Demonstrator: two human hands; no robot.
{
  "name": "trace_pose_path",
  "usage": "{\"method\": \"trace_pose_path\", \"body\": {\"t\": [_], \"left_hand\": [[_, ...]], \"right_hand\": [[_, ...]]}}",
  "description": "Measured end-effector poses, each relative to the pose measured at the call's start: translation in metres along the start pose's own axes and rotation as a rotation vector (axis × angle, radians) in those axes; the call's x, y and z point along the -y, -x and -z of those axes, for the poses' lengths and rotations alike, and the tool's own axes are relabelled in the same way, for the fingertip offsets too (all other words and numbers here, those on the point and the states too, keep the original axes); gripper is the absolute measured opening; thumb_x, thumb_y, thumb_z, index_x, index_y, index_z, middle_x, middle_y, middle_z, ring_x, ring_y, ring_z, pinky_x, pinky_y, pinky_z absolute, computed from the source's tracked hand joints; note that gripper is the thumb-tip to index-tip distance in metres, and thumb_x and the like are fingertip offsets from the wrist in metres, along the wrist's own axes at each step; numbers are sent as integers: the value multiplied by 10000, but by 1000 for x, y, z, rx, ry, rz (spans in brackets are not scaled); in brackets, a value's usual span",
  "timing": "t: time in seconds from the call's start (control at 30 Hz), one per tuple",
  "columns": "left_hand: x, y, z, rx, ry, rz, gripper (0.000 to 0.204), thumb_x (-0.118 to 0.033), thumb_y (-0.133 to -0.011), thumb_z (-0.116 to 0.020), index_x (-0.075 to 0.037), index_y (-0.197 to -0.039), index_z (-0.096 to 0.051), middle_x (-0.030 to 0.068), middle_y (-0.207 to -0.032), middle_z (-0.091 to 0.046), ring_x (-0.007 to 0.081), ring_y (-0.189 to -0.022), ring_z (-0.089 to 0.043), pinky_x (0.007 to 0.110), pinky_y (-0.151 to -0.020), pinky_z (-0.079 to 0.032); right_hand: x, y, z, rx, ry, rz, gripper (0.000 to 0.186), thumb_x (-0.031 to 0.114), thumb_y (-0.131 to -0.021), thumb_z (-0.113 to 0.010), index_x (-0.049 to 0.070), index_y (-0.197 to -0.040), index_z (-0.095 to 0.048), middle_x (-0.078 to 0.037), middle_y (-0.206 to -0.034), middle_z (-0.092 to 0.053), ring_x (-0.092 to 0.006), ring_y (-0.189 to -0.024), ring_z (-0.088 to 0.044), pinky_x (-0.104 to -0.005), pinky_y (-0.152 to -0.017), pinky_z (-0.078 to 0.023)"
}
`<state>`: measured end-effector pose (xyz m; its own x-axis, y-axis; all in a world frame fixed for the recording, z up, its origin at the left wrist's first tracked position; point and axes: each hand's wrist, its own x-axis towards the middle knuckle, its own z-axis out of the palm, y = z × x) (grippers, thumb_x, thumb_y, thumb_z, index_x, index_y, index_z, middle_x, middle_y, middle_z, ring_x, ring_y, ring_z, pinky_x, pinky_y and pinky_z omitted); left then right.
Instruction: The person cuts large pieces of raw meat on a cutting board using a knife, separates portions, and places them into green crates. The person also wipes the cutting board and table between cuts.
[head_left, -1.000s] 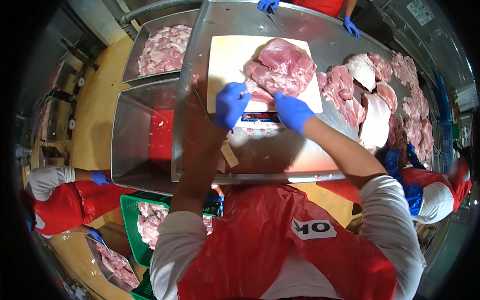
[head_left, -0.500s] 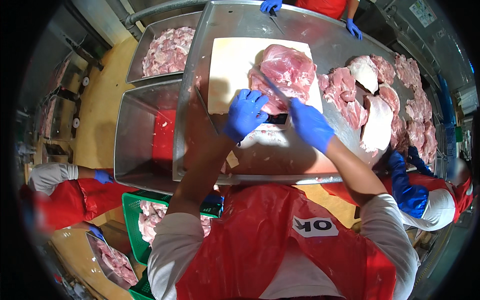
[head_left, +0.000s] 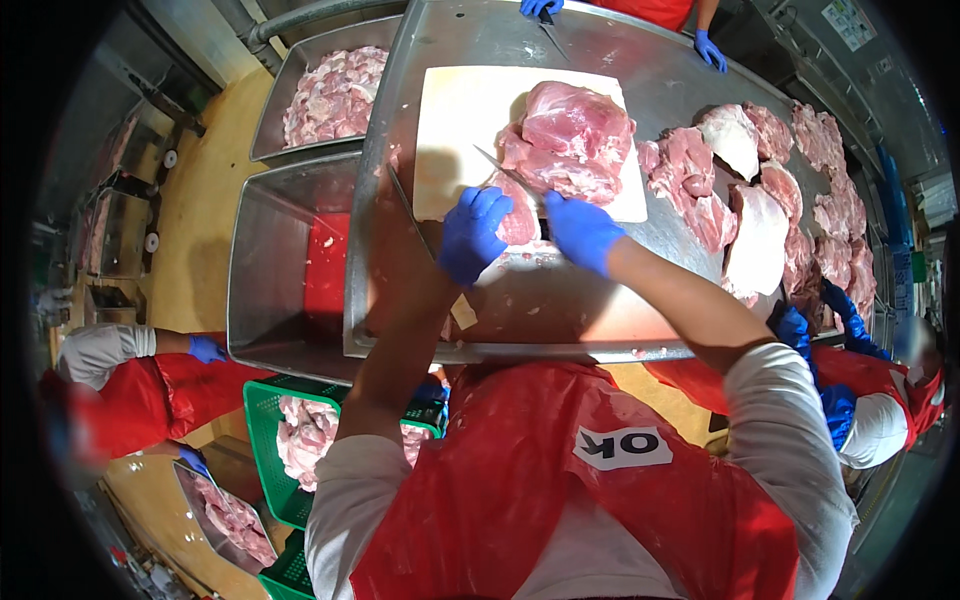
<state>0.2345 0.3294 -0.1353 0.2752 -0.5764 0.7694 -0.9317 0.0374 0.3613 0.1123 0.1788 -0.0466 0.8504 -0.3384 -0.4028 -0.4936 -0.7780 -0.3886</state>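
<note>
A large slab of raw pink meat (head_left: 570, 145) is lying on the white cutting board (head_left: 460, 130) at the middle of the steel bench (head_left: 600, 300), and you are working at its near edge. Your left hand (head_left: 472, 232), gloved in blue, is pressing down on a smaller cut of meat (head_left: 520, 215), its grip curled over the piece. Your right hand (head_left: 582, 230), also gloved in blue, is closing its grip around a knife (head_left: 508, 172) whose blade is angling up and left across the board. More pale meat cuts (head_left: 750, 200) are lying in a heap along the bench to your right. To your left, a steel bin (head_left: 335, 90) is holding trimmed meat, and a deeper steel tub (head_left: 270, 270) is showing a red bottom. A white rectangular label (head_left: 620, 447) is sitting on your red apron (head_left: 560, 500).
</note>
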Motion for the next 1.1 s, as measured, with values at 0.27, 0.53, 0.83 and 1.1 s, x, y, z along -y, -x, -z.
{"method": "trace_pose_path", "body": {"t": [0.27,0.53,0.83,1.1], "left_hand": [[-1,-43,103,-400,-155,17,163,-79,-747,-691,-45,-798,-541,100,-802,-523,251,-747,-531,355,-662,-447],[196,-156,219,163,-816,290,379,-199,-730,-728,-14,-1033,-594,190,-1006,-612,377,-950,-607,416,-833,-505],[43,-104,-7,182,362,680,722,-330,-763,-766,-7,-1324,-446,281,-1164,-564,348,-1074,-583,392,-902,-468],[-76,-95,-88,-27,-3,490,1010,-141,-608,-815,-75,-1454,-268,314,-1347,-250,487,-1229,-325,503,-1060,-285]], "right_hand": [[-42,89,-2,78,-47,-85,310,250,-972,-396,-3,-1128,-488,-284,-879,-632,-461,-788,-618,-532,-697,-489],[-129,139,-33,-527,-273,-72,170,184,-998,-492,18,-962,-493,-128,-622,-545,-228,-484,-532,-358,-468,-409],[-157,51,10,-694,-944,19,236,245,-1001,-472,19,-963,-524,-33,-748,-566,-102,-613,-537,-260,-562,-449],[-160,-98,110,-258,-1163,362,358,288,-959,-535,2,-1154,-625,-41,-1074,-642,-121,-851,-574,-257,-851,-459]]}}
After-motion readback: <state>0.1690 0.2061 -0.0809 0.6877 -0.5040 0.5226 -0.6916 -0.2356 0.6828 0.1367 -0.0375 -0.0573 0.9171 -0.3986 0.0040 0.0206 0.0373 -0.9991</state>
